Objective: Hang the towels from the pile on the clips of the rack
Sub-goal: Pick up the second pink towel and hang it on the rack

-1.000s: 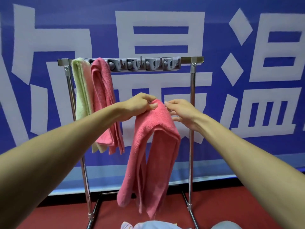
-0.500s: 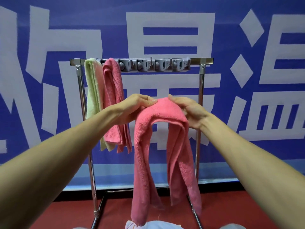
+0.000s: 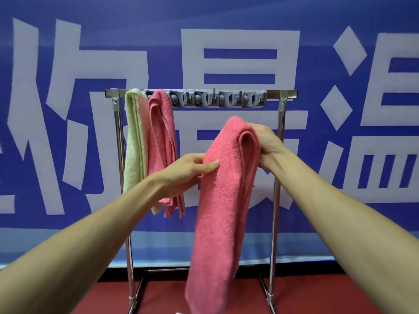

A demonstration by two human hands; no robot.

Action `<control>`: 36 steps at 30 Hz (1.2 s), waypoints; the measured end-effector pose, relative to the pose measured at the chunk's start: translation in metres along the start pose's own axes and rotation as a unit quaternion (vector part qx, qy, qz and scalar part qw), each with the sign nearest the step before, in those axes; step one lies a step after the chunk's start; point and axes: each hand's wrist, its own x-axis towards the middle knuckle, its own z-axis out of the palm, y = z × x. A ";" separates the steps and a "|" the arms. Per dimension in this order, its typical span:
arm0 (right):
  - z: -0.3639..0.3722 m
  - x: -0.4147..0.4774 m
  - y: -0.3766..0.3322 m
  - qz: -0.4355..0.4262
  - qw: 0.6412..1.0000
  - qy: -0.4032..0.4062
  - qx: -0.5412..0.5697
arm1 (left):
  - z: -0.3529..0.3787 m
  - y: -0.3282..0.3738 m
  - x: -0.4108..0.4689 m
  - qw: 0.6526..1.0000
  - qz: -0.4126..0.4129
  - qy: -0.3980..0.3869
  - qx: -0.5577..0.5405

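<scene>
Towel (image 3: 224,200): pink terry, folded lengthwise

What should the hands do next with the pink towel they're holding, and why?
Probably lift the folded pink towel up to the first free clip, just right of the hung pink towel. The right hand has a grip on its folded top, the left hand pinches its side, and it hangs below the clip bar, not yet clipped.
</scene>
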 end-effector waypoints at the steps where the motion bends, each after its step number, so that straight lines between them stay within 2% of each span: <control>1: -0.001 0.004 0.000 0.000 1.000 -0.006 0.014 | -0.002 0.003 0.002 1.000 0.010 0.012 -0.004; 8: 0.006 0.037 -0.003 0.008 0.998 0.011 0.066 | -0.024 0.014 0.027 0.993 0.041 0.073 -0.086; 13: 0.009 0.082 0.000 0.022 0.992 0.025 0.118 | -0.044 0.024 0.053 0.975 0.103 0.129 -0.149; 18: 0.026 0.136 0.011 0.035 0.985 0.044 0.164 | -0.073 0.034 0.083 0.956 0.150 0.189 -0.168; 22: 0.043 0.175 0.012 0.048 0.982 0.043 0.178 | -0.095 0.050 0.103 0.946 0.156 0.245 -0.145; 30: 0.052 0.235 0.016 0.048 0.983 0.129 0.124 | -0.148 0.061 0.143 0.931 0.148 0.329 -0.049; 36: 0.047 0.251 0.038 0.047 0.984 0.155 0.080 | -0.158 0.038 0.169 0.884 0.151 0.436 0.077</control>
